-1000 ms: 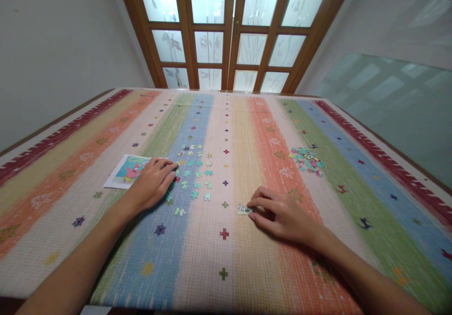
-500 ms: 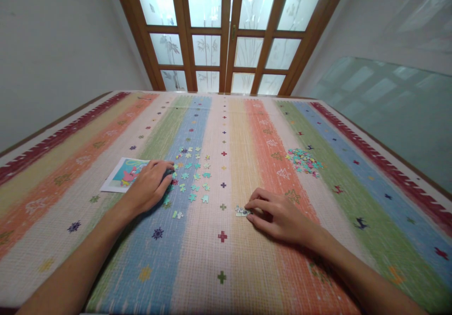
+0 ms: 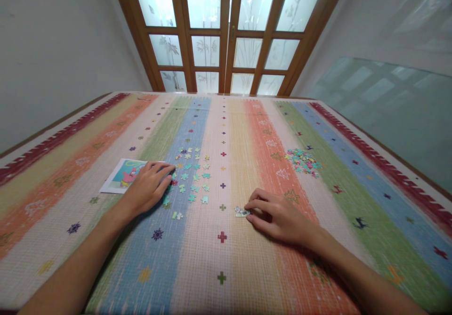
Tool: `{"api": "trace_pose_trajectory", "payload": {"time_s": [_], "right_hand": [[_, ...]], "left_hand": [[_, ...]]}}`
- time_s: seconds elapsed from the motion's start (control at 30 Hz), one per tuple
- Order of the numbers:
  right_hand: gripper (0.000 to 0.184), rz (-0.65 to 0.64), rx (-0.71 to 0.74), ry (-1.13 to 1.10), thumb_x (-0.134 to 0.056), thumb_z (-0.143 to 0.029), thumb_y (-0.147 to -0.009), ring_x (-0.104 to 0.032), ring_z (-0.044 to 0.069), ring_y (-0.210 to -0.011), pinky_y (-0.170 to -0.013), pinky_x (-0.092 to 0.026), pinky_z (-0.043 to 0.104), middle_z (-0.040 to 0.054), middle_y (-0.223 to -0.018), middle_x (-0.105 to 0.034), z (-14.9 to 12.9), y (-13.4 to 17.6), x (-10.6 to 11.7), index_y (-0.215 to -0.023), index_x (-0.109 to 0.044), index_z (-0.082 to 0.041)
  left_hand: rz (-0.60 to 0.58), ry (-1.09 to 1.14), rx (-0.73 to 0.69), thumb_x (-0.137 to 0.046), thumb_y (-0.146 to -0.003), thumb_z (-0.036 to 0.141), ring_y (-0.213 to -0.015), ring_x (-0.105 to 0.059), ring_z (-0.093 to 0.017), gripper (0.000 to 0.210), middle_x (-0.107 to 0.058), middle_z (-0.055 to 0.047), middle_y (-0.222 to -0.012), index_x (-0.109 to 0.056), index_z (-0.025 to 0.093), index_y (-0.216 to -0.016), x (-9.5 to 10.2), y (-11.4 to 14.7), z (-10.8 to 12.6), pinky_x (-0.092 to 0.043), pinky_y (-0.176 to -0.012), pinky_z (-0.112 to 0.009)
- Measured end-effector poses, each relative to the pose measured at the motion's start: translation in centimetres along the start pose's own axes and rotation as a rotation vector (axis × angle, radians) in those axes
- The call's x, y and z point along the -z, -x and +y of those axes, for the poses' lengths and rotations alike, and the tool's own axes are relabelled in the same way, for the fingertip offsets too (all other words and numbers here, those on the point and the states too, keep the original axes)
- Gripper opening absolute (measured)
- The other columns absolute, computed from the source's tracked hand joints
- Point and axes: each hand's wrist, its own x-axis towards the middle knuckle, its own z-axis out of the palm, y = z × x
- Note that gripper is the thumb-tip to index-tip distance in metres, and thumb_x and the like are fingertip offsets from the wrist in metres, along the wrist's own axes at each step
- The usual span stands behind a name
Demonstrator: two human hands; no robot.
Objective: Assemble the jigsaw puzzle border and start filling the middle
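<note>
My left hand [image 3: 150,185] lies palm down with its fingers stretched out, over the right end of a picture card [image 3: 122,177] and at the left edge of the spread puzzle pieces [image 3: 192,178]. Its fingertips reach the nearest pieces; what lies under the palm is hidden. On the yellow stripe my right hand [image 3: 273,211] has thumb and fingers closed at the right end of a small cluster of pale puzzle pieces [image 3: 240,212]. That cluster lies on the tablecloth and shows grey and white markings. Two pale loose pieces [image 3: 177,215] lie nearer me, below the spread ones.
A heap of mixed coloured puzzle pieces [image 3: 303,162] lies to the right, beyond my right hand. The striped tablecloth [image 3: 226,258] covers the whole table. Past the far edge stand wooden doors [image 3: 226,37] with frosted panes, and walls rise at both sides.
The fingers of my left hand have shifted slightly at the edge of the spread pieces. My right hand and the pale cluster stay in place.
</note>
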Motion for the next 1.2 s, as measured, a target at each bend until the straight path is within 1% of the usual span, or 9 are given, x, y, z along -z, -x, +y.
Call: {"api": "trace_pose_trajectory", "payload": {"time_s": [0.13,0.3,0.4,0.6,0.7,0.83,0.93,1.03,1.2], "right_hand": [[0.022,0.0,0.014,0.012,-0.055,-0.025,-0.1,-0.065,0.017,-0.079,-0.072,-0.051,0.032,0.0092,-0.098,-0.069,-0.1,0.0,0.1,-0.106,-0.074,-0.017],[0.022,-0.001,0.01,0.014,-0.055,-0.025,-0.1,-0.065,0.017,-0.079,-0.072,-0.051,0.032,0.0096,-0.099,-0.069,-0.1,0.0,0.1,-0.106,-0.074,-0.017],[0.021,0.007,0.014,0.013,-0.055,-0.025,-0.1,-0.065,0.017,-0.079,-0.072,-0.051,0.032,0.0094,-0.098,-0.069,0.0,0.0,0.1,-0.106,-0.074,-0.017],[0.022,0.002,0.009,0.012,-0.055,-0.025,-0.1,-0.065,0.018,-0.079,-0.072,-0.051,0.032,0.0092,-0.097,-0.069,-0.1,-0.1,0.1,-0.106,-0.074,-0.016],[0.022,0.003,0.017,0.012,-0.055,-0.025,-0.1,-0.065,0.018,-0.081,-0.072,-0.051,0.033,0.0097,-0.098,-0.069,0.0,-0.1,0.1,-0.106,-0.074,-0.016],[0.022,0.0,0.017,0.012,-0.055,-0.025,-0.1,-0.066,0.018,-0.082,-0.074,-0.052,0.033,0.01,-0.1,-0.069,0.0,0.0,0.0,-0.107,-0.074,-0.017],[0.023,-0.001,0.019,0.013,-0.054,-0.025,-0.101,-0.066,0.019,-0.081,-0.073,-0.052,0.033,0.01,-0.099,-0.069,0.0,0.0,0.0,-0.107,-0.074,-0.016],[0.023,0.0,0.019,0.018,-0.054,-0.025,-0.101,-0.066,0.019,-0.081,-0.073,-0.052,0.033,0.0101,-0.099,-0.069,0.0,0.0,0.0,-0.108,-0.074,-0.016],[0.022,-0.015,0.018,0.016,-0.054,-0.025,-0.101,-0.066,0.018,-0.082,-0.074,-0.052,0.033,0.0099,-0.1,-0.069,0.1,0.1,0.0,-0.109,-0.074,-0.017]], "left_hand": [[0.028,0.003,0.055,-0.04,-0.098,0.04,-0.12,-0.057,-0.035,0.046,-0.069,-0.014,-0.128,-0.063,0.018,-0.131,0.2,0.1,0.0,-0.047,-0.108,-0.055],[0.023,0.001,0.061,-0.049,-0.09,0.041,-0.118,-0.058,-0.037,0.042,-0.071,-0.015,-0.119,-0.065,0.018,-0.121,0.6,0.1,0.0,-0.048,-0.106,-0.057],[0.01,0.009,0.047,-0.048,-0.093,0.042,-0.118,-0.058,-0.036,0.039,-0.072,-0.015,-0.12,-0.065,0.018,-0.118,0.6,0.0,0.0,-0.048,-0.106,-0.058],[-0.023,0.029,0.019,-0.044,-0.099,0.047,-0.134,-0.053,-0.037,0.041,-0.068,-0.016,-0.136,-0.065,0.017,-0.117,-0.1,0.0,0.0,-0.042,-0.114,-0.061],[-0.043,0.017,0.017,-0.041,-0.101,0.049,-0.134,-0.053,-0.037,0.045,-0.069,-0.016,-0.136,-0.066,0.017,-0.118,-0.4,0.0,-0.1,-0.043,-0.113,-0.062],[-0.034,0.003,0.001,-0.039,-0.101,0.046,-0.133,-0.054,-0.037,0.047,-0.07,-0.014,-0.135,-0.068,0.016,-0.124,-0.5,0.1,-0.4,-0.044,-0.113,-0.061],[-0.003,-0.008,-0.029,-0.038,-0.1,0.037,-0.132,-0.055,-0.036,0.046,-0.071,-0.013,-0.135,-0.069,0.016,-0.127,-0.5,0.2,-0.7,-0.046,-0.111,-0.061],[0.058,0.002,-0.074,-0.037,-0.098,0.026,-0.129,-0.058,-0.034,0.042,-0.073,-0.012,-0.132,-0.071,0.019,-0.123,-0.2,0.2,-1.1,-0.05,-0.108,-0.059],[0.18,0.028,-0.094,-0.045,-0.094,0.022,-0.105,-0.065,-0.03,0.031,-0.077,-0.01,-0.105,-0.074,0.022,-0.103,0.8,0.0,-1.2,-0.054,-0.096,-0.05]]}}
